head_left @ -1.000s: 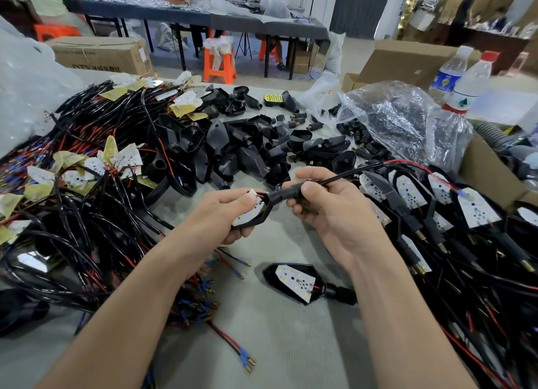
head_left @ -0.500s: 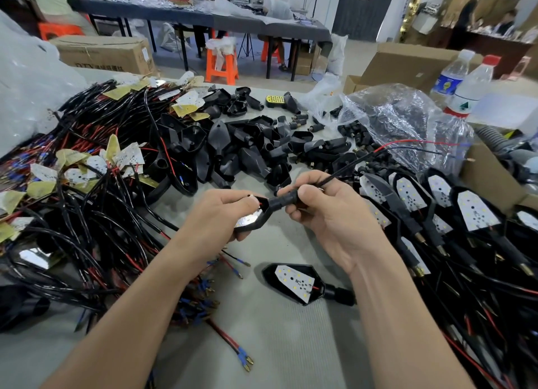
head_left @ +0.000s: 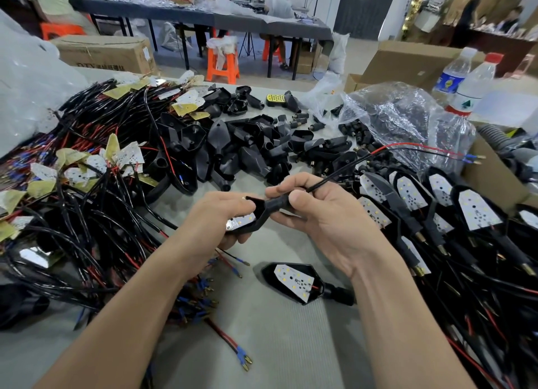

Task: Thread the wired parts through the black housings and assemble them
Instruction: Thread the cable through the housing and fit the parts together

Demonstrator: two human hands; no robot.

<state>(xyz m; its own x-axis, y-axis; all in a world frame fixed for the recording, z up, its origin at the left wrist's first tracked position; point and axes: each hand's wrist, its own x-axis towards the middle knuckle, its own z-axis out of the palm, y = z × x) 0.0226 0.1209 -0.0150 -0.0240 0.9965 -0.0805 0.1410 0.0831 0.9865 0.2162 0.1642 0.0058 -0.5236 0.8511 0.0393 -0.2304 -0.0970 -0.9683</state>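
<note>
Wired LED boards [head_left: 87, 184], white and yellow plates on black and red leads, sprawl in the biggest heap over the left of the grey table [head_left: 276, 345]. Assembled black units [head_left: 477, 211], white boards seated in them and cables trailing, crowd the right side. Loose black plastic housings [head_left: 233, 147] lie piled at the far middle of the table, between the two heaps. A crumpled clear plastic bag [head_left: 401, 117] sits behind the assembled units, and two clear water bottles [head_left: 471, 88] stand beyond it. Above the bare middle of the table the left hand [head_left: 221, 217] curls round the wide head of a single black housing [head_left: 262, 214], while the right hand [head_left: 326, 219] pinches its narrow stem between thumb and forefinger. One finished unit [head_left: 294, 281] lies face up on the table just below the hands. A white board [head_left: 241, 221] lies in the held housing's open face. A black sheathed cable [head_left: 343, 170] comes out of the stem end and runs up to the right, splitting into red and black leads tipped with blue-sleeved terminals [head_left: 471, 159]
</note>
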